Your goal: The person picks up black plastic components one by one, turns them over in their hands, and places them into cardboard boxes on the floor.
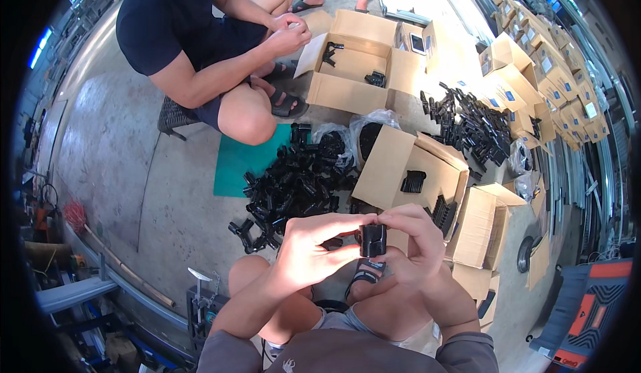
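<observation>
Head view: left hand and right hand raised together above the knees, both clenched on one small black plastic part, fingertips pinching it from either side. Just beyond, on the concrete floor, a heap of black parts, glossy and angular, beside a green mat. Right of the heap, an open brown cardboard box, flaps up, more black pieces inside. Farther off, a second open box in front of a seated person in dark clothes. Along the right rim, stacked cartons with small blue-and-white labels, and another black pile.
</observation>
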`<state>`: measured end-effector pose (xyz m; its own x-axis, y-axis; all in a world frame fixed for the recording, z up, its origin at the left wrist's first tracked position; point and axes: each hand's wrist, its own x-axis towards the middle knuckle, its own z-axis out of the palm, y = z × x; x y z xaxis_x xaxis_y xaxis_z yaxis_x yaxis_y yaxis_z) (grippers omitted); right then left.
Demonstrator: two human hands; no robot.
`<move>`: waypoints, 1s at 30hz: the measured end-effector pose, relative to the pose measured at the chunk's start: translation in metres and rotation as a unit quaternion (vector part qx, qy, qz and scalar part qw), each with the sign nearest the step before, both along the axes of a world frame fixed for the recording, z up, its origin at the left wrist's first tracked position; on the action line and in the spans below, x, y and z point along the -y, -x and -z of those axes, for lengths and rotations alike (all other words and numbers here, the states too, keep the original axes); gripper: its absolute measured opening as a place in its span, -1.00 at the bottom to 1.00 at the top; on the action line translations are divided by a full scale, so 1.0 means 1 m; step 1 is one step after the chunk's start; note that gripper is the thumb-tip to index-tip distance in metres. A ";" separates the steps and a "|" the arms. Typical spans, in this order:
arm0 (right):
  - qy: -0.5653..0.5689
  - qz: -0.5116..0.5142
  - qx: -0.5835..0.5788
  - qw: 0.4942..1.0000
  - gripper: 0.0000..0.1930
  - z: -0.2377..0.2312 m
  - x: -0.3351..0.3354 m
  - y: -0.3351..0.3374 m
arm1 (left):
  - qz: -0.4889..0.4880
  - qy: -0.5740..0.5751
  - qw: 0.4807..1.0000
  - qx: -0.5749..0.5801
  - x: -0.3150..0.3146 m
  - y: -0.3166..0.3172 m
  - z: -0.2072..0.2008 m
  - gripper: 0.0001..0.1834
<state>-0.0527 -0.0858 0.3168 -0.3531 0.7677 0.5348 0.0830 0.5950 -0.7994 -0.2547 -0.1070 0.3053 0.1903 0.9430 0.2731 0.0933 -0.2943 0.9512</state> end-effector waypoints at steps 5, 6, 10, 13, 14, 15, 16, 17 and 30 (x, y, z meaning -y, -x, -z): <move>-0.020 0.003 0.007 1.000 -0.45 0.002 -0.001 -0.001 | -0.003 -0.004 1.000 -0.016 -0.002 -0.001 -0.002 -0.55; -0.008 0.006 0.000 1.000 -0.45 0.003 0.000 -0.001 | -0.001 -0.006 1.000 -0.016 -0.002 -0.001 -0.001 -0.55; 0.011 0.010 -0.002 1.000 -0.45 0.002 0.002 -0.001 | 0.010 0.003 1.000 -0.018 -0.002 -0.001 -0.005 -0.54; 0.013 0.011 -0.009 1.000 -0.46 0.004 0.002 -0.001 | 0.015 -0.002 1.000 -0.019 -0.002 0.000 -0.001 -0.54; 0.015 0.011 -0.016 1.000 -0.46 0.005 0.003 -0.002 | 0.017 -0.007 1.000 -0.024 -0.002 0.000 0.001 -0.54; 0.014 0.009 -0.018 1.000 -0.46 0.004 0.003 -0.002 | 0.019 -0.013 0.999 -0.028 -0.002 0.001 0.003 -0.54; 0.012 0.006 -0.020 1.000 -0.46 0.003 0.003 -0.003 | 0.021 -0.018 0.999 -0.033 -0.002 0.001 0.004 -0.55; 0.010 0.004 -0.022 1.000 -0.45 0.002 0.003 -0.003 | 0.015 -0.025 0.999 -0.027 -0.002 0.001 0.004 -0.55; 0.001 0.012 -0.003 1.000 -0.44 0.002 0.002 -0.001 | 0.004 -0.044 0.998 -0.052 -0.004 0.003 -0.001 -0.55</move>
